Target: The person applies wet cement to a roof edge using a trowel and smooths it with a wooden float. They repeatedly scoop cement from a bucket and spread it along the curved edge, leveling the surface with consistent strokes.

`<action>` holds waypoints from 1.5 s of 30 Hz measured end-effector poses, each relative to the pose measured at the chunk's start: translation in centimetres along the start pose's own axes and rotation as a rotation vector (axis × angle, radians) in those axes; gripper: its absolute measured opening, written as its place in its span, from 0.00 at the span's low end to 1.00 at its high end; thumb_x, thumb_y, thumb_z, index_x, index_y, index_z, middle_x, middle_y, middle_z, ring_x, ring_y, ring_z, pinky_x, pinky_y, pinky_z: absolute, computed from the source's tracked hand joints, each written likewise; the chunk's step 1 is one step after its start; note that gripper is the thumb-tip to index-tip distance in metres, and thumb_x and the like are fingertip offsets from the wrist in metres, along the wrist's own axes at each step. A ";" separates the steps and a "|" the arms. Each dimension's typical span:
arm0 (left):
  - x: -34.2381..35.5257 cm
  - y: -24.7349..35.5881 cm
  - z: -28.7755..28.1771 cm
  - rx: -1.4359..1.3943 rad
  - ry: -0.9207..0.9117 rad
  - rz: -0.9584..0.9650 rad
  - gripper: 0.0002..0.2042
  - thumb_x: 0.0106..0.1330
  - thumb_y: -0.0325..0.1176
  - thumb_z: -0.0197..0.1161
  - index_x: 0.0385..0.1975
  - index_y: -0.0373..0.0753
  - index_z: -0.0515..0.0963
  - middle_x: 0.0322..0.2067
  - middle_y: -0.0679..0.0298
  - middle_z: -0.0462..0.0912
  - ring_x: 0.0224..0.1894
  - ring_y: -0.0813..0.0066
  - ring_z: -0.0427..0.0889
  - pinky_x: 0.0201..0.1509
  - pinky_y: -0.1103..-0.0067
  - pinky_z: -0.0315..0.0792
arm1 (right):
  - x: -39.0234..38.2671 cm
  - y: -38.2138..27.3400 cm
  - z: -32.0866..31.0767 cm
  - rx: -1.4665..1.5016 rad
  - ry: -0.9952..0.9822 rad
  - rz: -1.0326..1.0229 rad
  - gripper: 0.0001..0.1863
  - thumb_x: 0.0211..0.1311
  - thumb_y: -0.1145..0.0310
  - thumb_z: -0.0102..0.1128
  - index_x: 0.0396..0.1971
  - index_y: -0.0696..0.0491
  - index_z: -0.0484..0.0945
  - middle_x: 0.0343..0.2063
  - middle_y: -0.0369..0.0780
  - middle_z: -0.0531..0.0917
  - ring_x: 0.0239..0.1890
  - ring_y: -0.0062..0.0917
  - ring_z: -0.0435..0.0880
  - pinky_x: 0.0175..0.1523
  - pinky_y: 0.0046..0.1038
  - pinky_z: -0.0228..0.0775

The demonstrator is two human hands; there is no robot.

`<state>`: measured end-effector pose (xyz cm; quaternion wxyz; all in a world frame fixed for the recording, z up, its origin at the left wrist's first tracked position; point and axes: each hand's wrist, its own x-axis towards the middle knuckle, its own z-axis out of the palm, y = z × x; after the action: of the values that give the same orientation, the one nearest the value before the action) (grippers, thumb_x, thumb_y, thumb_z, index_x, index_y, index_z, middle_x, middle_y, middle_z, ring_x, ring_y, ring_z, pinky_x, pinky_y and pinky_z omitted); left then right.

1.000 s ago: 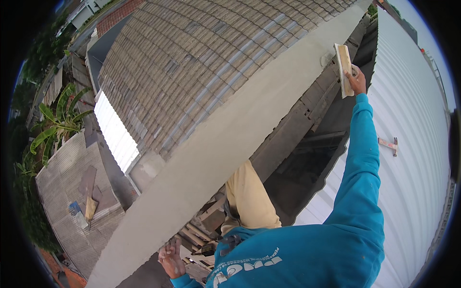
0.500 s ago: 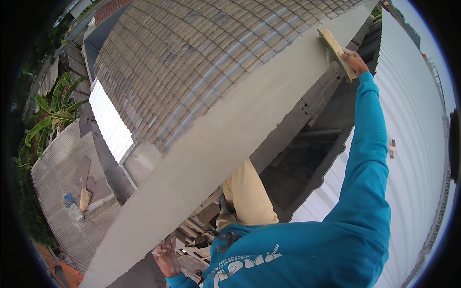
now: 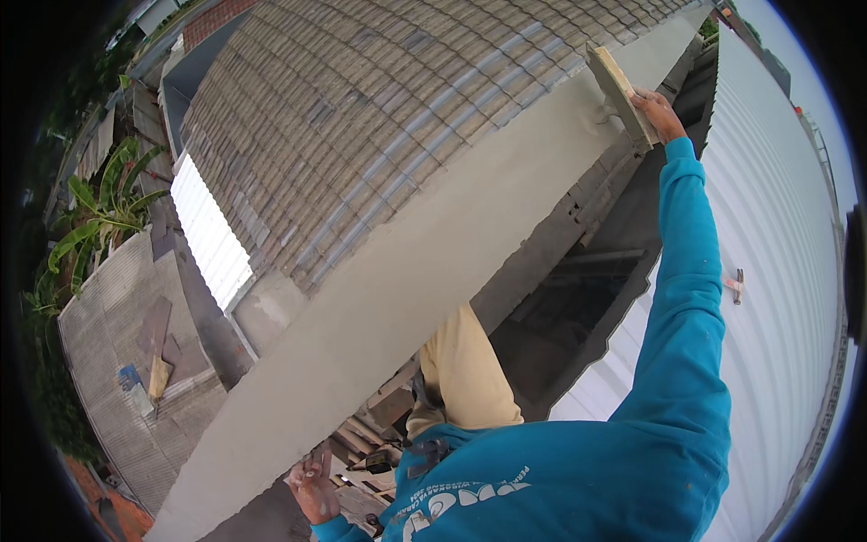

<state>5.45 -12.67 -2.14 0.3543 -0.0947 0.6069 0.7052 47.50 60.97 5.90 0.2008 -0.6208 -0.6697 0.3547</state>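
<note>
A: Head view, one entry. I am watching the right hand [image 3: 657, 110] reaching far out along the grey plastered wall top [image 3: 424, 271]. Its grip is clenched round the near end of a wooden float [image 3: 621, 95], and the float is tilting with one long edge pressing on the wet render, up at the far end of the band beside the tiled roof [image 3: 388, 117].

B: And the left?

A: The left hand [image 3: 314, 486] is sitting low, against the near end of the same band. Its fingers are partly spread and grasping nothing; it looks like a bracing contact.

B: Which step are you logging?

A: My judgement: smoothing the fresh render, working at the far reach of the arm. The float is lying across the band, in the hand, touching the plaster, well apart from the left hand.

B: What is the next move asking for?

A: I am judging that it calls for even pressure and a flatter face on the float, so the edge is not gouging, and for steady balance, since the body is leaning over a gap with the corrugated metal roof [image 3: 777, 271] to the right.

B: Anything else nearby?

A: A small hammer [image 3: 735, 285] is lying on that metal roof, untouched.
</note>
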 end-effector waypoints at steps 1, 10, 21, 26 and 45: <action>0.1 0.2 -0.1 0.031 0.032 -0.017 0.13 0.53 0.22 0.65 0.22 0.46 0.65 0.29 0.67 0.72 0.37 0.72 0.76 0.69 0.47 0.61 | 1.7 0.7 -0.8 -0.016 0.021 0.023 0.27 0.65 0.53 0.58 0.60 0.52 0.74 0.46 0.39 0.81 0.44 0.22 0.79 0.51 0.25 0.70; -0.1 0.2 -2.5 0.070 -0.082 0.006 0.13 0.57 0.37 0.68 0.23 0.45 0.68 0.32 0.66 0.74 0.43 0.67 0.76 0.68 0.46 0.61 | 9.8 5.3 -4.3 -0.244 0.064 -0.033 0.31 0.56 0.54 0.63 0.60 0.49 0.75 0.47 0.43 0.82 0.48 0.29 0.79 0.56 0.29 0.68; 0.5 0.0 -1.9 0.034 -0.003 -0.006 0.14 0.53 0.20 0.65 0.20 0.45 0.65 0.29 0.67 0.74 0.35 0.74 0.77 0.67 0.47 0.64 | -6.0 -4.7 6.3 -0.402 -0.114 -0.222 0.29 0.56 0.56 0.66 0.58 0.51 0.77 0.42 0.46 0.85 0.45 0.31 0.83 0.56 0.32 0.69; 0.3 -0.8 -1.8 -0.048 -0.089 0.046 0.14 0.55 0.22 0.65 0.20 0.46 0.65 0.30 0.66 0.75 0.37 0.73 0.76 0.67 0.50 0.66 | -14.1 -8.5 11.8 -0.241 -0.389 -0.381 0.30 0.59 0.56 0.65 0.58 0.57 0.75 0.46 0.45 0.83 0.49 0.29 0.80 0.57 0.29 0.68; 0.2 1.0 -2.5 1.038 -0.173 -0.167 0.27 0.64 0.49 0.55 0.56 0.36 0.71 0.62 0.54 0.68 0.67 0.59 0.62 0.67 0.57 0.58 | 11.2 4.4 -5.4 -0.362 0.065 -0.101 0.29 0.59 0.53 0.62 0.58 0.50 0.76 0.46 0.41 0.83 0.47 0.27 0.80 0.56 0.29 0.68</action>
<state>3.88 -14.91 -2.08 0.4583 0.1035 0.8349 0.2866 52.74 73.00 4.41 0.1251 -0.6235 -0.7460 0.1975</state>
